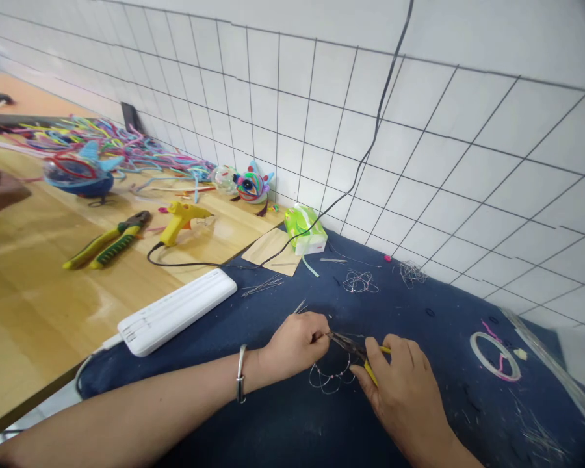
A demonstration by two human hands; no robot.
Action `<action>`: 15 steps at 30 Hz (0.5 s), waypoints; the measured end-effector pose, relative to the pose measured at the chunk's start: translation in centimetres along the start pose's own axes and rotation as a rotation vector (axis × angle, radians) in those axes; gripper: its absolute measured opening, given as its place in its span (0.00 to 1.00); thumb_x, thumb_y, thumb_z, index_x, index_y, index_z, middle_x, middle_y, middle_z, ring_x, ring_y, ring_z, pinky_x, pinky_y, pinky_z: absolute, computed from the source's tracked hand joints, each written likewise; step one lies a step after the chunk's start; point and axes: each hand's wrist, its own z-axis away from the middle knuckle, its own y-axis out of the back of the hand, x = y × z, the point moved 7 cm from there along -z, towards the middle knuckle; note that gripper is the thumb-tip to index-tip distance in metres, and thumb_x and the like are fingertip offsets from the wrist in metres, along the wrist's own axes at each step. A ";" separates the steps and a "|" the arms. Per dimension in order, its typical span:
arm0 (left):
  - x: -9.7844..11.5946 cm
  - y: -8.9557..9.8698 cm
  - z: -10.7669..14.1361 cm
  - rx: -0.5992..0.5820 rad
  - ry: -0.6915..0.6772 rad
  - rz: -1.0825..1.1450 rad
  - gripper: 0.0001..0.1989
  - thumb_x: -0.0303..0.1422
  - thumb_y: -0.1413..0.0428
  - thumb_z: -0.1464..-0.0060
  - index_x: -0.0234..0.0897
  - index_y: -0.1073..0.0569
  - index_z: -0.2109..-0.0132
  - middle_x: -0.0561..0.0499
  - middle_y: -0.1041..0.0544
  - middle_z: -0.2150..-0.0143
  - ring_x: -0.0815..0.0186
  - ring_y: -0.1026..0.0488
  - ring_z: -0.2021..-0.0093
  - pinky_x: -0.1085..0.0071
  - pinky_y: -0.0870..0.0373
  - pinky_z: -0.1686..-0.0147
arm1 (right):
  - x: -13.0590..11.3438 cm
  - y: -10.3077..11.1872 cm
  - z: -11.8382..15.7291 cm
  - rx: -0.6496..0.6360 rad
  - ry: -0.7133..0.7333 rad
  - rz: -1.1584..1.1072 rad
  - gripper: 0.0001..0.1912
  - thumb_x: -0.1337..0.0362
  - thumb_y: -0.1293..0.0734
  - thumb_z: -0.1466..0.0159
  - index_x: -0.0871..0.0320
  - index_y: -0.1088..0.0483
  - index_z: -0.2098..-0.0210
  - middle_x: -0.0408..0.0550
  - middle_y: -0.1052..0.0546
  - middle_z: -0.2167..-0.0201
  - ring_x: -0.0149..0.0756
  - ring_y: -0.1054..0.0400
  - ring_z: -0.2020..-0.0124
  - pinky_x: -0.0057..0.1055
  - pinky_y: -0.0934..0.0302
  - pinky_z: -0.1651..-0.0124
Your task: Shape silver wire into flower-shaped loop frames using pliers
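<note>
Near the front of the dark blue cloth, my left hand (297,341) is closed in a pinch on thin wire. My right hand (404,383) grips yellow-handled needle-nose pliers (355,349), their jaws meeting my left fingertips. What the jaw tips hold is too small to make out. Below the pliers, between both hands, lies a looped wire piece with small pink beads (332,377). Several short straight wires (299,307) show just beyond my left hand. Farther back on the cloth is another looped wire piece (361,282).
A white power strip (178,312) lies left, beside a yellow glue gun (180,221) and green-yellow pliers (110,240). At the back stands a green tissue pack (305,229); a white ring (475,354) sits right. Another person's hand (0,190) appears far left.
</note>
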 end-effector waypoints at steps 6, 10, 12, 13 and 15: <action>0.0 -0.1 0.0 0.020 0.001 -0.009 0.06 0.21 0.52 0.57 0.34 0.35 0.76 0.57 0.34 0.78 0.75 0.39 0.77 0.79 0.46 0.77 | 0.0 -0.2 0.2 0.021 0.024 0.015 0.16 0.55 0.40 0.39 0.58 0.32 0.57 0.54 0.34 0.68 0.41 0.42 0.66 0.36 0.44 0.65; -0.2 -0.3 -0.1 0.013 0.015 -0.009 0.06 0.22 0.51 0.56 0.33 0.36 0.78 0.57 0.35 0.79 0.75 0.40 0.77 0.79 0.47 0.77 | 0.1 -0.5 0.3 0.010 0.031 0.017 0.15 0.56 0.39 0.39 0.58 0.31 0.57 0.53 0.34 0.70 0.39 0.42 0.68 0.35 0.44 0.67; -0.3 -0.4 -0.1 0.013 0.023 -0.005 0.06 0.23 0.51 0.55 0.33 0.37 0.78 0.57 0.35 0.79 0.75 0.40 0.78 0.79 0.47 0.77 | 0.1 -0.5 0.3 0.011 0.032 0.008 0.15 0.57 0.39 0.39 0.58 0.32 0.57 0.52 0.34 0.70 0.39 0.42 0.69 0.35 0.44 0.68; -0.3 -0.4 -0.2 0.010 0.025 0.001 0.07 0.23 0.51 0.55 0.33 0.37 0.78 0.57 0.35 0.80 0.76 0.41 0.78 0.79 0.47 0.77 | 0.2 -0.5 0.3 0.010 0.030 -0.001 0.15 0.57 0.39 0.39 0.58 0.32 0.57 0.52 0.34 0.70 0.39 0.42 0.69 0.34 0.44 0.68; -0.4 -0.5 -0.2 0.003 0.030 0.030 0.07 0.23 0.51 0.55 0.33 0.36 0.78 0.57 0.36 0.80 0.76 0.41 0.78 0.79 0.47 0.77 | 0.5 -0.6 0.2 0.001 0.013 -0.040 0.15 0.57 0.39 0.39 0.58 0.31 0.58 0.51 0.34 0.71 0.38 0.42 0.69 0.33 0.44 0.69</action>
